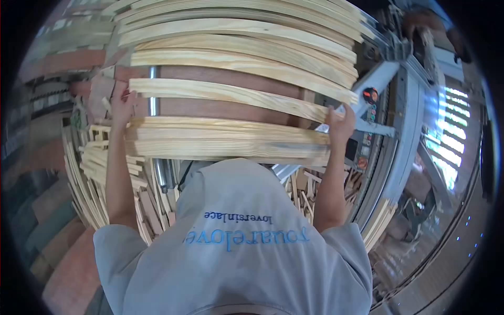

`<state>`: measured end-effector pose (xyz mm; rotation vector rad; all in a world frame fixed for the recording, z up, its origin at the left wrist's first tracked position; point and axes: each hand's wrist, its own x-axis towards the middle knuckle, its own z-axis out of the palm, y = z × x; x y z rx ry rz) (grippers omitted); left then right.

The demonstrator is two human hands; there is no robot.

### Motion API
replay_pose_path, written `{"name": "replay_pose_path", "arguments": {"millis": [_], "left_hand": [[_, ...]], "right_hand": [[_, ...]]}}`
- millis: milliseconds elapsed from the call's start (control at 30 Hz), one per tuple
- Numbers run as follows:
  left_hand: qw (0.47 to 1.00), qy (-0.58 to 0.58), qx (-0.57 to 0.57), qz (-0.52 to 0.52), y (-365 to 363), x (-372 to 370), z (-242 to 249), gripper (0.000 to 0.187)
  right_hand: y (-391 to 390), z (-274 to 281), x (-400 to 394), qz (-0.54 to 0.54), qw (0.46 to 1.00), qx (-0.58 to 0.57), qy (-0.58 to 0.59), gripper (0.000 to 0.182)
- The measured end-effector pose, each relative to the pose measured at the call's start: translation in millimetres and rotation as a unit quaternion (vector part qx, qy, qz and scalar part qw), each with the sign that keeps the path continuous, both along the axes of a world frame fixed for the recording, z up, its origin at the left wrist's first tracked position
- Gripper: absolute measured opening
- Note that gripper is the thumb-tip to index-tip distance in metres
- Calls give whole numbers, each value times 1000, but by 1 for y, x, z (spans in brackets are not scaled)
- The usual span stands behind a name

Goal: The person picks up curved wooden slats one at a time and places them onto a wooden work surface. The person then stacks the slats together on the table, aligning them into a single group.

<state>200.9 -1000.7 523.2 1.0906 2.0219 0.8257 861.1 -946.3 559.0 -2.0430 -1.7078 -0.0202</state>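
Note:
Spanning the space between both hands is a long pale wooden strip. My left hand is closed at its left end, the fingertips partly hidden. At the opposite end my right hand grips the strip with thumb and fingers. Nearer my body lies a stack of wooden strips, just below the held one. Beyond it, more pale strips lie side by side. A reddish-brown board surface shows in the gaps around the held strip.
At right stands a grey machine frame with a red-and-black knob and several buttons. Loose wood offcuts are piled below left. A metal bar runs under the strips. Slatted light falls at far right.

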Motion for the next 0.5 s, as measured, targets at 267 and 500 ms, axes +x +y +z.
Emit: {"name": "replay_pose_path", "arguments": {"millis": [267,500], "left_hand": [[999,29,-28,-15,7,-15,-4,50],[999,27,-42,6,4,-16,-2,49]], "right_hand": [[-15,-22,73,-143,962,-177,150,49],[-11,-22,72,-115,967,-191,120,55]]}}
